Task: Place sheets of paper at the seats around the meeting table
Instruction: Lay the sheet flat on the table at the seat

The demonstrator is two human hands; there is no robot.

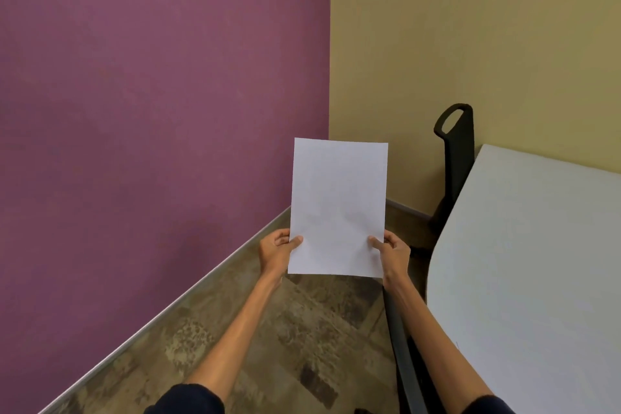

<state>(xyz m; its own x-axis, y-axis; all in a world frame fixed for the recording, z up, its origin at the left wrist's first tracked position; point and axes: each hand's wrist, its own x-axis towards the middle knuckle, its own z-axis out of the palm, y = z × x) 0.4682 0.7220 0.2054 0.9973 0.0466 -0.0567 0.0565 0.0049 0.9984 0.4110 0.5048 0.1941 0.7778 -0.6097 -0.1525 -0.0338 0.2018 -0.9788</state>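
Bare forearms, dark navy sleeves point(188, 400) pushed up

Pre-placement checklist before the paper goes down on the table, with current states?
1. Paper gripped by both hands: ok, left hand and right hand pinch its lower edges.
2. Paper flat, uncreased: ok, held upright, no folds seen.
3. One sheet or several: cannot tell.
4. Table surface free where visible: ok, nothing lies on the part in view.
5. Paper over the table: not ok, it is held left of the table edge, above the floor.
6. Seat located: ok, a black chair stands at the far table edge; other seats are out of view.
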